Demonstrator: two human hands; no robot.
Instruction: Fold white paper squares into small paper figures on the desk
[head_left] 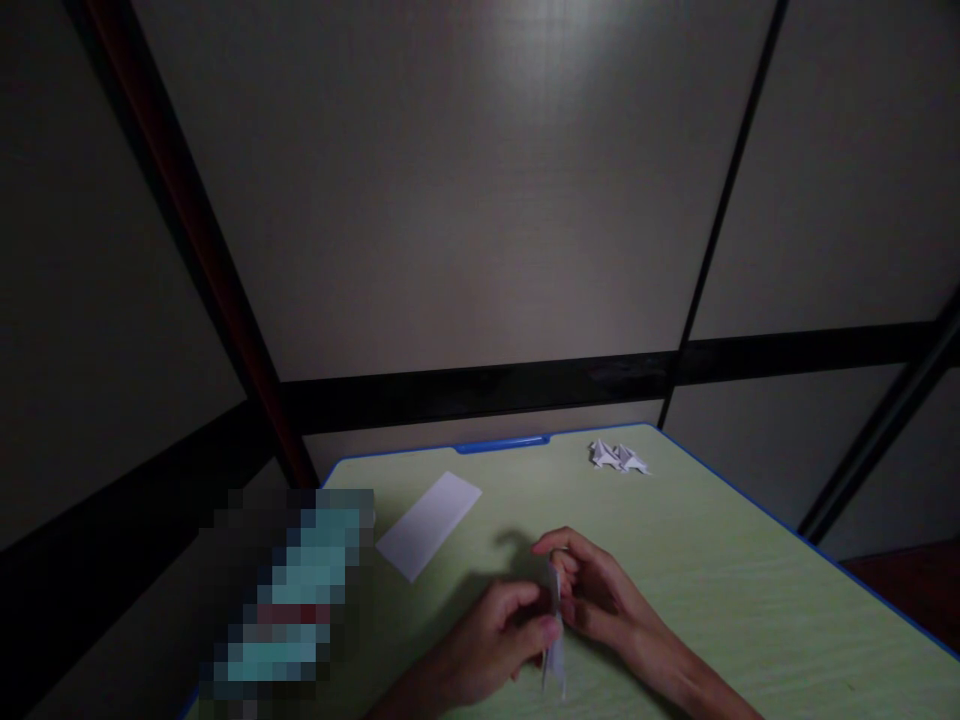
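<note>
Between my two hands a small piece of folded white paper stands on edge, its layers slightly apart at the lower end. My left hand pinches it from the left, with the thumb on its face. On the other side my right hand has its thumb against the paper, and its forefinger curves over the top. Some of the fingertips are hidden behind the paper. Toward the back right of the table lie two small folded paper figures, side by side.
A flat white paper strip lies left of my hands on the pale green table. A blurred teal object is at the left edge. A blue bar runs along the back rim, before the panelled wall.
</note>
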